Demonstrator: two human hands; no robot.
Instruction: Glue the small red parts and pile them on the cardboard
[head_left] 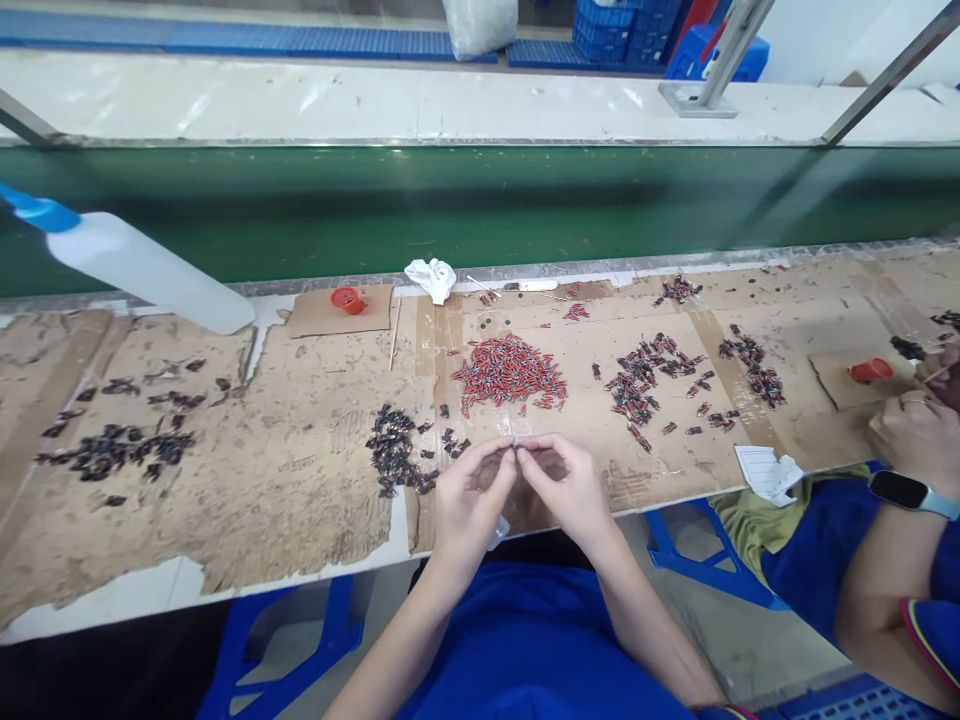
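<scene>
My left hand (472,500) and my right hand (564,487) meet fingertip to fingertip over the cardboard-covered bench (300,470). Together they pinch a tiny dark part (515,446) between thumbs and forefingers. Just beyond my fingers lies a heap of small red parts (508,372). A pile of small black parts (395,452) sits to the left of my left hand. Something pale shows under my left palm; I cannot tell what it is.
Mixed red-and-black parts (645,385) lie to the right, more black parts (112,445) far left. A white bottle with blue cap (142,265), two red caps (347,299) (871,370), a crumpled white cloth (433,277). A co-worker's hand and watch (911,440) are at right. A green conveyor (480,205) runs behind.
</scene>
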